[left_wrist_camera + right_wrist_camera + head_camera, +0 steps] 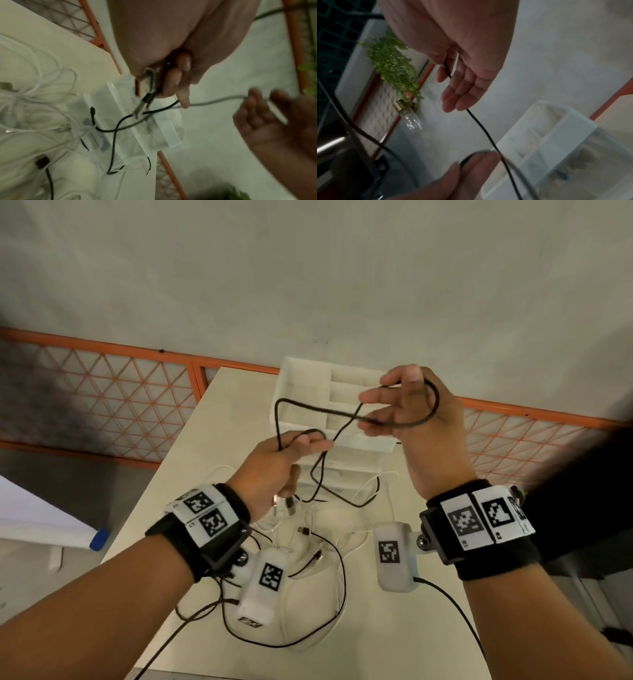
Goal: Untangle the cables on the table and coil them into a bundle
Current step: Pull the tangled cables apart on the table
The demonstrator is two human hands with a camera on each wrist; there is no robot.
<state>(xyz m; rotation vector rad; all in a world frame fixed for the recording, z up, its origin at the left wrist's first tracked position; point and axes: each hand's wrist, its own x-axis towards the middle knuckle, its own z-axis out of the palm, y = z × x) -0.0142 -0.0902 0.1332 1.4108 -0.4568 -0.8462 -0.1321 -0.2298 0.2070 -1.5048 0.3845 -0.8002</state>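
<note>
Two bare hands work above a pale desk (pixel 394 628), coiling one black cable (pixel 308 405) lifted clear of the tangle. The left hand (pixel 274 470) is curled round the cable, gripping its plug ends against the palm while a loop arches over its fingers. The right hand (pixel 407 409) is held up with fingers nearly straight, and the cable is wrapped in a loop around the palm and the back of the hand. The step in hand appears to be winding this cable into turns. The next move likely calls for feeding the hanging slack up without snagging the white cables (pixel 370 487) and other black leads below. A white divided tray (pixel 342 378) stands beyond the hands. Both wrist views are blurred, so the exact plug type is hard to tell, and how the cables on the desk cross stays unclear.
</note>
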